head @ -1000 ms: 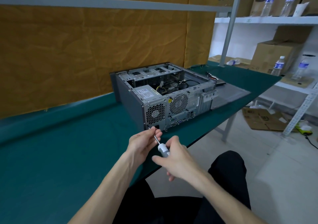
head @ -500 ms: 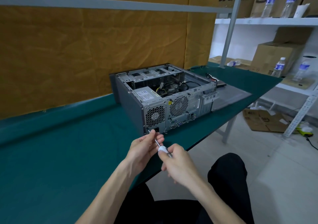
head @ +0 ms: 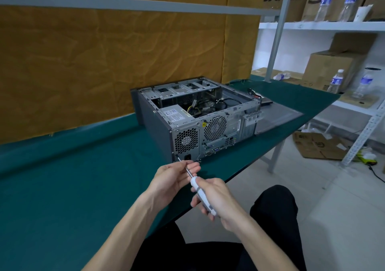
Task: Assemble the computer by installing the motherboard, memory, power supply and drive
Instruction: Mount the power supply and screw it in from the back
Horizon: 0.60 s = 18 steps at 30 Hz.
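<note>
An open computer case (head: 200, 120) lies on its side on the green counter (head: 73, 187), rear panel toward the person. The power supply (head: 177, 114) sits in the near left corner of the case, its fan grille (head: 186, 141) and power socket (head: 188, 156) showing on the rear panel, with cables (head: 210, 106) bundled behind it inside.

The right hand (head: 216, 197) grips the white handle of a screwdriver (head: 201, 193), its fingers curled round the handle. The metal shaft runs up and left, and its tip meets the lower left corner of the rear panel, just beside the power socket. The left hand (head: 173, 177) pinches the shaft between thumb and fingertips (head: 193, 167), close behind the tip, fingers closed on the metal.

To the right of the case a grey side panel (head: 279, 116) lies flat on the counter. Beyond it, white shelving (head: 325, 26) holds cardboard boxes (head: 331, 68) and water bottles (head: 335, 81).
</note>
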{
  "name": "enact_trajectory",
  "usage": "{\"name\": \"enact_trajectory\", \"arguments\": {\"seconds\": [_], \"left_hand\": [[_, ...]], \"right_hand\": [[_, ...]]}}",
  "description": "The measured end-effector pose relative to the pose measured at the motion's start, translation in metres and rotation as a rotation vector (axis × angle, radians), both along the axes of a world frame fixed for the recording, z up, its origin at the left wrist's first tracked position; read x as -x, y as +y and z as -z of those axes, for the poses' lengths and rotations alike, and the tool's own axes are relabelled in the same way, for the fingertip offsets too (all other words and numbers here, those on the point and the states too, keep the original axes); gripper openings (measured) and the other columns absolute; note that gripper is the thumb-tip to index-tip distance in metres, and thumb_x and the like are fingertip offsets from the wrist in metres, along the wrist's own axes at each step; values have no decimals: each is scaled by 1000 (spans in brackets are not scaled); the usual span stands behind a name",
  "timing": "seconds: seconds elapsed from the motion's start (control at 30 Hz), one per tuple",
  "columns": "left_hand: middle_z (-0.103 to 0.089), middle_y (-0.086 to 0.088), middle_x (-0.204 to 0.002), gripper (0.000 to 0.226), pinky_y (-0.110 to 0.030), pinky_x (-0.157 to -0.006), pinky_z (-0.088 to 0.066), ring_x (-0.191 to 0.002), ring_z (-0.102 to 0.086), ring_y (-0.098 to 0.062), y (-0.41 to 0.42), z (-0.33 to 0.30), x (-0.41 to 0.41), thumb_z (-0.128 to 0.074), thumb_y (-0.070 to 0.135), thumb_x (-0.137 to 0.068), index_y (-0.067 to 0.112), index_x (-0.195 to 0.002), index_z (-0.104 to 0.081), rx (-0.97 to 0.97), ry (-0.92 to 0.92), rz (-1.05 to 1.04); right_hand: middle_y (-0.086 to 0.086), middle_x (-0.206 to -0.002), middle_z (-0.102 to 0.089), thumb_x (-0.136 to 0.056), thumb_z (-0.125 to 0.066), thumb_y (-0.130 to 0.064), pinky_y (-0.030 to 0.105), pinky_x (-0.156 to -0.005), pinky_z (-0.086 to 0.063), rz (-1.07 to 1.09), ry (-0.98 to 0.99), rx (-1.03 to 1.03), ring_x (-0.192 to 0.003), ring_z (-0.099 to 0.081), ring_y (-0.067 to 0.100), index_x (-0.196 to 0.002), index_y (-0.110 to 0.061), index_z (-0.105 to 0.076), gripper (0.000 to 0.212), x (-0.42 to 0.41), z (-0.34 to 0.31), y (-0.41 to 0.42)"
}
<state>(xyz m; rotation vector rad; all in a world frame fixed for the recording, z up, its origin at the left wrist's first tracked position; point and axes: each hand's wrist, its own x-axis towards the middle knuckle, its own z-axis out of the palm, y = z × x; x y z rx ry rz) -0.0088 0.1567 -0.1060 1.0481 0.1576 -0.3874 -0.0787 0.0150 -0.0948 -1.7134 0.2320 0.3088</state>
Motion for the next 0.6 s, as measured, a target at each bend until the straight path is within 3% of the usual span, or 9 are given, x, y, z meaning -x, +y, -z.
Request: {"name": "enact_trajectory", "arguments": {"seconds": [0.07,0.13,0.17,0.23,0.3,0.33,0.5,0.6], "left_hand": [[-77,-19,-104,23,-21,-64,-59,-88,-77,-19,0,0,0,-62,13,-101,-7,-107,-71,-127,-25,-46],[-78,-16,-96,27,-20,-64,-59,-82,-77,-17,-3,0,1,-70,19,-95,-7,-102,-73,-220,-54,-76],[-78,-15,-95,30,-20,-65,-59,-82,-77,-16,-3,0,0,-71,22,-95,-7,-103,-73,-239,-63,-73],[-78,-15,-101,29,-22,-69,-60,-88,-77,-17,-1,-1,-1,-63,20,-100,-7,-109,-70,-182,-53,-13],[-76,-17,-111,26,-24,-72,-61,-98,-76,-20,3,-4,-2,-50,12,-106,-7,-117,-66,-63,-32,61],[-75,-18,-112,26,-23,-72,-61,-99,-76,-21,5,-3,-2,-47,9,-107,-7,-118,-65,-45,-30,66],[-78,-16,-98,21,-20,-65,-59,-85,-77,-16,-2,3,1,-68,18,-97,-2,-98,-75,-211,-68,-90],[-78,-15,-102,28,-23,-69,-60,-89,-76,-17,-5,6,3,-64,23,-100,-3,-104,-73,-162,-63,-57]], "right_hand": [[2,-88,-69,-90,-67,-46,23,-36,-38,12,-97,213,-56,-59,14,-105,-22,-54,31,3,3,-1],[-4,-88,-63,-89,-68,-43,20,-45,-41,35,-248,501,-66,-59,10,-97,-28,-47,27,4,11,-3],[-5,-85,-63,-93,-65,-43,23,-49,-42,54,-283,533,-66,-58,9,-93,-27,-48,24,3,12,-2],[-2,-74,-69,-99,-58,-45,30,-50,-44,63,-210,338,-56,-57,12,-93,-20,-55,26,0,10,-2],[-1,-65,-70,-101,-54,-46,25,-41,-36,36,-62,97,-46,-52,12,-97,-13,-62,34,-2,5,-2],[-1,-66,-71,-101,-54,-45,22,-39,-34,21,-36,69,-45,-51,11,-98,-13,-63,34,-1,2,-2],[-8,-84,-62,-92,-65,-44,21,-49,-36,48,-318,595,-68,-57,6,-92,-28,-48,23,3,8,-1],[-1,-77,-70,-99,-54,-44,33,-55,-50,12,-250,466,-63,-62,16,-91,-20,-56,26,-2,6,1]]}}
